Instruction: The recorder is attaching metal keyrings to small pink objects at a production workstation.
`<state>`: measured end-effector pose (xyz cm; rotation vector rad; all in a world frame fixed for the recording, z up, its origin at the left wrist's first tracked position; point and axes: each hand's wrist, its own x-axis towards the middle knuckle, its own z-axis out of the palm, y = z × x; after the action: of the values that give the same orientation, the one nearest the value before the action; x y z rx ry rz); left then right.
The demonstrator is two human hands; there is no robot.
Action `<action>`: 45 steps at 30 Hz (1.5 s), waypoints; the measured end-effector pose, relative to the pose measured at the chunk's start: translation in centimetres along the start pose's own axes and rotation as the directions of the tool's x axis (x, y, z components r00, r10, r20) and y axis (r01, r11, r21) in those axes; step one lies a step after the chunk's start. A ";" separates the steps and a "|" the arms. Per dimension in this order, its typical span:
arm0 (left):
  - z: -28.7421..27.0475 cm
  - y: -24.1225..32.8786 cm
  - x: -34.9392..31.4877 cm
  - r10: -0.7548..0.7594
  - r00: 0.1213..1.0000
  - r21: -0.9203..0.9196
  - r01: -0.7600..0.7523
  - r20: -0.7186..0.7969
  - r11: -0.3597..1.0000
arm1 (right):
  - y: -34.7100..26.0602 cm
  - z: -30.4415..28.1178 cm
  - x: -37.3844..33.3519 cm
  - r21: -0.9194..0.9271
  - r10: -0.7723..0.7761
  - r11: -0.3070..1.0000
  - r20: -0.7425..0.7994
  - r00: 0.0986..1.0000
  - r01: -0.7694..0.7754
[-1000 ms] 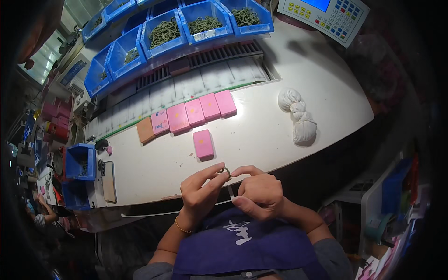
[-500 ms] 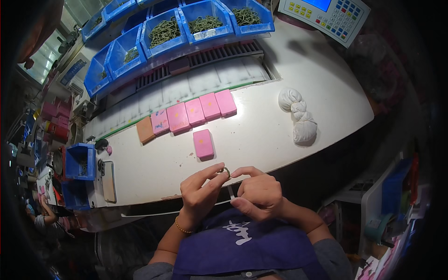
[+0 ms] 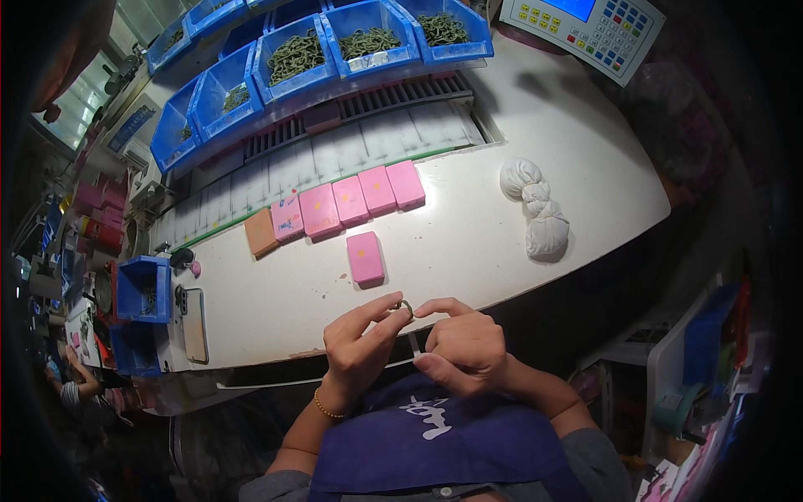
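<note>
Just over the table's front edge, my left hand [image 3: 358,341] pinches a small dark greenish ring [image 3: 407,309] between thumb and fingers. My right hand [image 3: 465,345] is close beside it, its index finger stretched to the ring's right side. A thin white strip-like piece [image 3: 415,344] sticks out from the curled lower fingers and thumb of that hand; its kind cannot be made out. Beyond the hands lies a single pink rectangular block [image 3: 365,258]. Farther back, several pink blocks [image 3: 350,199] stand in a row, with an orange-brown block [image 3: 261,233] at the left end.
Blue bins [image 3: 294,58] of green ring-like pieces hang over the back of the white table [image 3: 468,243]. A knotted white cloth bundle [image 3: 538,209] lies right. A phone [image 3: 195,325] and blue boxes [image 3: 143,289] are left; a keypad machine [image 3: 585,33] stands back right. Another person's arm [image 3: 82,372] shows far left.
My hands and the ring stay practically where they were. At far left, the other person's arm has shifted slightly.
</note>
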<state>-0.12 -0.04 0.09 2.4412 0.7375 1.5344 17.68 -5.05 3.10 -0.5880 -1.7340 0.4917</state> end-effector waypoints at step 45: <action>-1.6 1.8 0.8 -0.568 0.509 -0.672 0.732 0.646 -0.108 | 0.9 -0.4 -0.5 -0.084 0.197 0.975 -0.110 0.974 -0.206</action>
<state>-0.70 -1.41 2.19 0.8912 0.5835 0.8184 18.25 -4.59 2.26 -0.8489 -1.6159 0.5144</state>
